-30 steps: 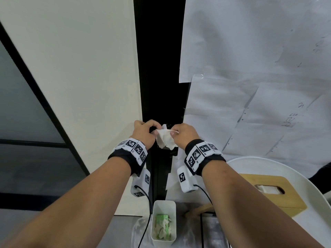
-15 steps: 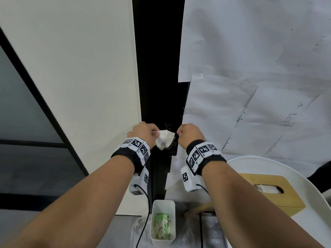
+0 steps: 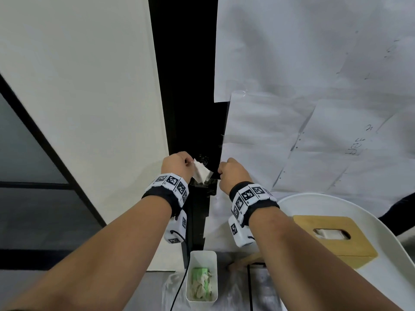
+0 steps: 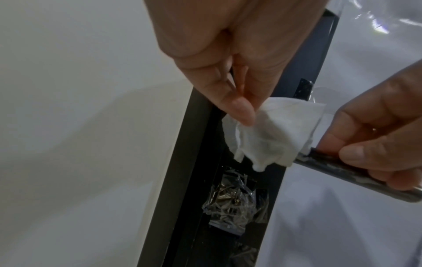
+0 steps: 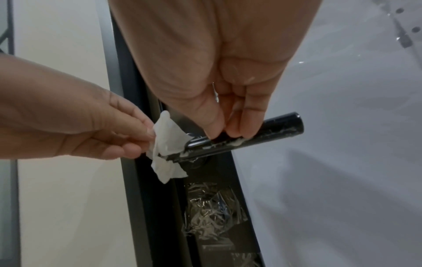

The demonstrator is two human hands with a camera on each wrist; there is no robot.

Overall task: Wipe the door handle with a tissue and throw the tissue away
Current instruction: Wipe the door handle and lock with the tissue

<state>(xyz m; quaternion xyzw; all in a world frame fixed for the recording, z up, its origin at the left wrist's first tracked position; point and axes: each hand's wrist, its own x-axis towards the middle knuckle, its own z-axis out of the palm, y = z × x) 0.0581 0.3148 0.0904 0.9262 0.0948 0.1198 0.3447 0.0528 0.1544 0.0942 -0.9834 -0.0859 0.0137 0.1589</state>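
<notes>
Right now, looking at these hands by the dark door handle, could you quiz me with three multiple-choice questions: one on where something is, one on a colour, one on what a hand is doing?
1. Where does the small white plastic bin stand?
A. on the round white table
B. on the floor below the hands
C. hung on the door

2. What colour is the crumpled paper tissue?
A. white
B. blue
C. yellow

3. What is the right hand doing?
A. hanging idle
B. pinching the tissue
C. gripping the dark cylindrical door handle

Answers: 1 B, the head view shows it low, between the forearms. 2 A, both wrist views show it white. 3 C, its fingertips curl onto the bar, while the left hand pinches the tissue at the handle's inner end.
</notes>
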